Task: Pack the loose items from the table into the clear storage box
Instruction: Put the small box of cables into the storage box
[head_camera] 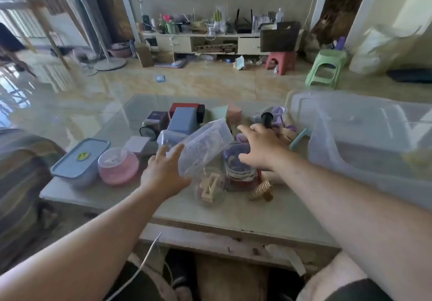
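Clear storage box (360, 137) at table's right edge, tilted, looks empty. Small clear container (203, 147) tilted mid-table, above jar (210, 188) w/ wooden pieces. Pink tub (118, 166) beside grey-lidded box (80, 158), left.

Bright daylight enters from the left, throwing white glare across the glossy beige tiled floor (77, 99). The whole picture is soft with motion blur, worst on the large clear plastic storage box (364, 137). Wide-angle distortion bends the edges.
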Motion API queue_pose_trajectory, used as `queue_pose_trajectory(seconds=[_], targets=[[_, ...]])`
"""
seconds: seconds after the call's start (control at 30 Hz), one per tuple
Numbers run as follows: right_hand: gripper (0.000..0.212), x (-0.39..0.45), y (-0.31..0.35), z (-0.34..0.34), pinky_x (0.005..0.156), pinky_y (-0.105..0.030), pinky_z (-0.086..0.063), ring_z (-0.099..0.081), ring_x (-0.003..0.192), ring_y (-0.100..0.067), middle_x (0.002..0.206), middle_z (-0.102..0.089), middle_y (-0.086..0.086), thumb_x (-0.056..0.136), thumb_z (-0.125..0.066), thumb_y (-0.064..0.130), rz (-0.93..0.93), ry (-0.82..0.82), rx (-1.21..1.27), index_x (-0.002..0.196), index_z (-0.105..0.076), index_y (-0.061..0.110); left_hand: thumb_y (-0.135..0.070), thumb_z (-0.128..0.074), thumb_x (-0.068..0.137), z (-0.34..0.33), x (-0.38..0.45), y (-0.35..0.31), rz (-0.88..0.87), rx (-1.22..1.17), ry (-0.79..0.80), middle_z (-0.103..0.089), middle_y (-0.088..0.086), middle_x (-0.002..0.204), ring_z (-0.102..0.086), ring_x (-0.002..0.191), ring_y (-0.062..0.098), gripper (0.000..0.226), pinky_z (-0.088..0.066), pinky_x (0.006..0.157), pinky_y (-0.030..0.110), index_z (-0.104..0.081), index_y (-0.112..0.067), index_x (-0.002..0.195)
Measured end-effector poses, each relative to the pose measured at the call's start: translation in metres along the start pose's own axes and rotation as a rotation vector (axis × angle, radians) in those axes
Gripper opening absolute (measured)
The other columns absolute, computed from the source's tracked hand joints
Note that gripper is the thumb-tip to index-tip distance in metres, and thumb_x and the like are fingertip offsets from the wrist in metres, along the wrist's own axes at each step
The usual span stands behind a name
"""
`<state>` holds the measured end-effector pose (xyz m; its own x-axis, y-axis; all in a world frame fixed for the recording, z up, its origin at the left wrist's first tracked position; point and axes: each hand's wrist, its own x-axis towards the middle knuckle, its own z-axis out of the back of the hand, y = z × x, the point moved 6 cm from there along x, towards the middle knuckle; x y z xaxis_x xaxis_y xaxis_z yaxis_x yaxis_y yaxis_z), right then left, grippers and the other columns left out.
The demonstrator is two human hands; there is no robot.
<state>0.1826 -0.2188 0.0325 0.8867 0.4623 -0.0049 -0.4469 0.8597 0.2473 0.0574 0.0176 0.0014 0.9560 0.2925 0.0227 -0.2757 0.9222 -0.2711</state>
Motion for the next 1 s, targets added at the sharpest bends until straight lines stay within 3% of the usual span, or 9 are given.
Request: queue_pose_trajectory(seconds=[0.1,0.2,0.3,0.43,0.57,0.7,0.83,0.93,1.0], targets=[[0.103,0.045,0.008,-0.031,0.102,-0.051,-0.05,-0.046,0.133,-0.035,0.147,-0.037,-0.006,0.077,-0.07,0.053,0.004,0.086,0.054,0.16,-0.011,0.042,-0.045,-0.081,0.07,-0.014,0.014,0.006,-0.05,-0.029,-0.101,-0.041,0.004,0.144,-0.053,0.121,0.03,0.095,-0.058,0.08,0.045,-0.026,-0.041,0.147],[0.114,0.08,0.017,-0.057,0.112,-0.052,-0.042,-0.035,0.147,-0.035,0.163,-0.024,-0.006,0.079,-0.071,0.06,-0.015,0.168,0.13,0.163,0.004,0.044,-0.039,-0.084,0.071,-0.025,0.025,0.011,-0.051,-0.034,-0.131,-0.042,0.006,0.141,-0.051,0.121,0.031,0.094,-0.057,0.083,0.045,-0.031,-0.035,0.148],[0.102,0.091,0.023,-0.065,0.113,-0.042,-0.038,-0.031,0.151,-0.033,0.169,-0.016,-0.005,0.084,-0.07,0.058,-0.041,0.164,0.254,0.164,-0.008,0.042,-0.031,-0.087,0.072,-0.033,0.025,0.012,-0.063,-0.07,-0.114,-0.042,0.005,0.137,-0.054,0.116,0.032,0.086,-0.057,0.085,0.045,-0.038,-0.035,0.143],[0.068,0.08,0.029,-0.044,0.081,-0.028,-0.043,-0.048,0.117,-0.024,0.146,-0.036,-0.006,0.086,-0.067,0.052,-0.095,0.025,0.403,0.149,-0.045,0.037,-0.017,-0.084,0.077,-0.028,0.017,0.012,-0.083,-0.179,-0.142,-0.046,0.002,0.137,-0.058,0.113,0.03,0.069,-0.057,0.086,0.044,-0.052,-0.031,0.137],[0.047,0.044,0.029,-0.005,0.091,-0.032,-0.043,-0.049,0.113,-0.022,0.14,-0.037,-0.003,0.087,-0.065,0.054,-0.111,-0.067,0.462,0.128,-0.06,0.031,-0.005,-0.084,0.078,0.001,0.002,0.002,-0.122,-0.218,-0.257,-0.053,0.0,0.135,-0.062,0.111,0.029,0.058,-0.054,0.09,0.04,-0.065,-0.026,0.13],[0.033,0.001,0.016,0.075,0.087,-0.027,-0.04,-0.048,0.102,-0.015,0.129,-0.045,-0.004,0.092,-0.068,0.049,-0.111,-0.363,0.544,0.111,-0.07,0.022,-0.003,-0.084,0.079,0.049,-0.014,-0.039,-0.244,-0.239,-0.427,-0.056,0.003,0.135,-0.064,0.11,0.029,0.053,-0.056,0.088,0.041,-0.07,-0.019,0.127],[0.046,-0.053,-0.03,0.18,0.091,-0.03,-0.047,-0.052,0.109,-0.017,0.125,-0.045,-0.002,0.09,-0.068,0.04,-0.161,-0.693,0.495,0.133,-0.059,0.025,-0.005,-0.086,0.078,0.088,-0.027,-0.128,-0.474,-0.266,-0.542,-0.058,0.009,0.133,-0.066,0.102,0.031,0.054,-0.059,0.079,0.043,-0.069,-0.014,0.129],[0.07,-0.097,-0.106,0.226,0.099,-0.037,-0.047,-0.054,0.125,-0.025,0.144,-0.052,-0.004,0.088,-0.061,0.043,-0.368,-0.657,0.488,0.155,-0.043,0.029,-0.002,-0.083,0.08,0.1,-0.028,-0.212,-0.683,-0.291,-0.546,-0.057,0.01,0.131,-0.069,0.086,0.032,0.052,-0.061,0.07,0.043,-0.068,-0.013,0.128],[0.055,-0.131,-0.162,0.233,0.091,-0.041,-0.052,-0.06,0.118,-0.032,0.131,-0.065,-0.004,0.084,-0.06,0.044,-0.482,-0.598,0.514,0.137,-0.061,0.027,0.0,-0.081,0.081,0.096,-0.026,-0.267,-0.779,-0.295,-0.495,-0.056,0.009,0.13,-0.069,0.083,0.032,0.051,-0.061,0.066,0.045,-0.068,-0.015,0.128]])
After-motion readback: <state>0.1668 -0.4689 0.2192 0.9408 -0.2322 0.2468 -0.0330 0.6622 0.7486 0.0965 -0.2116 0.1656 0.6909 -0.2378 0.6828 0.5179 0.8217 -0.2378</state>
